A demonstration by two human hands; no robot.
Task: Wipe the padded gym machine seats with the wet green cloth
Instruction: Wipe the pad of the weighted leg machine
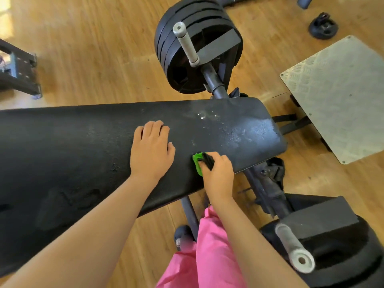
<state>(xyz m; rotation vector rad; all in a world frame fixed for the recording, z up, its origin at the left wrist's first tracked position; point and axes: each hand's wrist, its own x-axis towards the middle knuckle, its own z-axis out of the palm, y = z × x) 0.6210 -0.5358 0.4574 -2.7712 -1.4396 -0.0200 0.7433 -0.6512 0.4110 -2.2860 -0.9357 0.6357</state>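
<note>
A long black padded seat [83, 154] runs across the view from the left edge to the right of centre. Wet streaks and droplets shine on its right end [247, 129]. My right hand [218, 173] grips a bunched green cloth [197, 162] with a black part, pressed on the pad near its front edge. My left hand [151, 148] rests flat on the pad just to the left of the cloth, fingers straight and together.
A stack of black weight plates [197, 48] on a steel post [185, 42] stands behind the pad. A second loaded post [295, 248] is at the lower right. A metal tread plate [340, 96] lies at the right, on a wooden floor [93, 48]. Pink clothing [207, 252] hangs below.
</note>
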